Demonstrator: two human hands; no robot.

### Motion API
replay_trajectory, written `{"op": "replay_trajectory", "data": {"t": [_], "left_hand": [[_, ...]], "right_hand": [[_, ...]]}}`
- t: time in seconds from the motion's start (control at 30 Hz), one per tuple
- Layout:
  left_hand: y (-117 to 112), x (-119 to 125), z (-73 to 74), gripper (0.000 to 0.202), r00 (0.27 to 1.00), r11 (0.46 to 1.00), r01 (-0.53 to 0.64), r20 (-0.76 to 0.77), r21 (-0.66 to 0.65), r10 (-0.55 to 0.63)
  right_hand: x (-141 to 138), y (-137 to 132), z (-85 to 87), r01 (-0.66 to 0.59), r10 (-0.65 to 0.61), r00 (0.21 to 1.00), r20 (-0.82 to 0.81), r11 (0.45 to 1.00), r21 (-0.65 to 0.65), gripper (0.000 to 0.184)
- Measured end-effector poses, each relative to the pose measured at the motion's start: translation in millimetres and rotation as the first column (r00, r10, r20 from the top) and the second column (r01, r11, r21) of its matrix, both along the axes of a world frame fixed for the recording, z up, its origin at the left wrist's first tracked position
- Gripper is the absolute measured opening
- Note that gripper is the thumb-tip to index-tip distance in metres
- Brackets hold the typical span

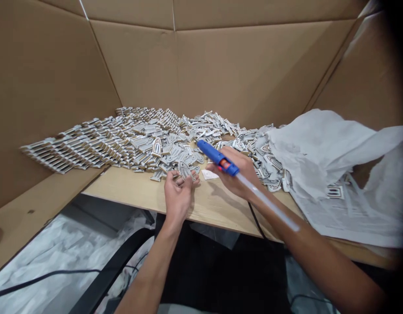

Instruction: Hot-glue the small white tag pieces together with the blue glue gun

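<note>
Hands (178, 196) over wooden desk (139, 192), cardboard walls (136, 65)

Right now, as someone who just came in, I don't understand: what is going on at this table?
A person grips a blue hot glue gun in the right hand, with a long glue stick in its back end. The left hand touches a small arch-shaped piece at the edge of a large spread of similar pieces on a wooden table. A crumpled white sheet lies to the right.
</note>
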State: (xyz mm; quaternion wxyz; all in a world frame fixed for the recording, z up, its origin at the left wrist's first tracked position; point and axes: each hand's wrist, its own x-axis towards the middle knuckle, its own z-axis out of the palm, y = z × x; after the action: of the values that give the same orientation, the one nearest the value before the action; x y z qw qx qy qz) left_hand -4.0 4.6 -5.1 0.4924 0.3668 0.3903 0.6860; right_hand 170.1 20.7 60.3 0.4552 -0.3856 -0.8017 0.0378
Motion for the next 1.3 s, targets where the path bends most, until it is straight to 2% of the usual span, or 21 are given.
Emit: {"op": "replay_trajectory", "data": {"t": [0.07, 0.1, 0.13, 0.2, 0.27, 0.33, 0.43, 0.5, 0.63, 0.8, 0.93, 1.1, 1.3], "left_hand": [[-1.7, -1.9, 2.4, 0.037, 0.991, 1.0, -0.004, -0.133, 0.029, 0.008], [-2.0, -3.1, 2.9, 0.034, 0.98, 0.999, -0.029, -0.194, 0.041, 0.036], [-1.8, -4.4, 2.8, 0.033, 0.969, 0.997, -0.061, -0.236, 0.051, 0.071], [0.1, -6.4, 1.0, 0.032, 0.96, 0.993, -0.101, -0.256, 0.059, 0.113], [3.0, -7.2, -2.0, 0.032, 0.973, 0.994, -0.085, -0.211, 0.066, 0.097], [5.5, -7.2, -4.3, 0.031, 0.984, 0.997, -0.042, -0.167, 0.066, 0.053], [6.8, -6.9, -5.0, 0.029, 0.988, 0.999, 0.001, -0.157, 0.048, 0.006], [6.1, -7.1, -4.1, 0.025, 0.984, 0.998, -0.013, -0.176, 0.056, 0.023], [4.3, -8.1, -3.1, 0.02, 0.976, 0.996, -0.034, -0.213, 0.077, 0.049], [4.5, -8.1, -4.9, 0.019, 0.976, 0.997, -0.03, -0.213, 0.072, 0.044], [5.9, -7.6, -6.5, 0.019, 0.981, 0.997, -0.027, -0.188, 0.074, 0.041], [7.4, -7.7, -7.6, 0.02, 0.983, 0.997, -0.019, -0.18, 0.075, 0.033], [7.4, -8.9, -7.7, 0.018, 0.979, 0.996, -0.025, -0.201, 0.089, 0.042]], "right_hand": [[7.9, 5.5, 4.9, 0.047, -0.058, 0.997, -0.055, 0.981, -0.19, 0.052], [12.0, 8.6, 5.6, 0.056, -0.077, 0.995, -0.058, 0.951, -0.304, 0.057], [16.1, 11.6, 5.3, 0.036, -0.066, 0.996, -0.06, 0.915, -0.402, 0.061], [22.7, 16.9, 2.3, -0.073, 0.014, 0.993, -0.117, 0.854, -0.515, 0.065], [26.1, 20.4, -1.8, -0.211, 0.117, 0.973, -0.198, 0.799, -0.563, 0.064], [26.3, 21.7, -5.1, -0.295, 0.189, 0.953, -0.235, 0.748, -0.594, 0.064], [23.3, 20.9, -7.4, -0.316, 0.254, 0.948, -0.189, 0.697, -0.644, 0.061], [21.2, 20.0, -8.2, -0.284, 0.277, 0.953, -0.122, 0.678, -0.678, 0.057], [18.9, 21.2, -11.9, -0.239, 0.27, 0.96, -0.07, 0.665, -0.708, 0.054], [17.7, 24.2, -18.1, -0.272, 0.267, 0.956, -0.125, 0.633, -0.725, 0.048], [16.8, 23.2, -18.1, -0.278, 0.271, 0.954, -0.13, 0.629, -0.726, 0.047], [17.8, 22.1, -17.1, -0.209, 0.231, 0.97, -0.073, 0.646, -0.734, 0.05], [16.2, 19.7, -11.0, -0.078, 0.184, 0.98, 0.077, 0.709, -0.701, 0.054]]}}
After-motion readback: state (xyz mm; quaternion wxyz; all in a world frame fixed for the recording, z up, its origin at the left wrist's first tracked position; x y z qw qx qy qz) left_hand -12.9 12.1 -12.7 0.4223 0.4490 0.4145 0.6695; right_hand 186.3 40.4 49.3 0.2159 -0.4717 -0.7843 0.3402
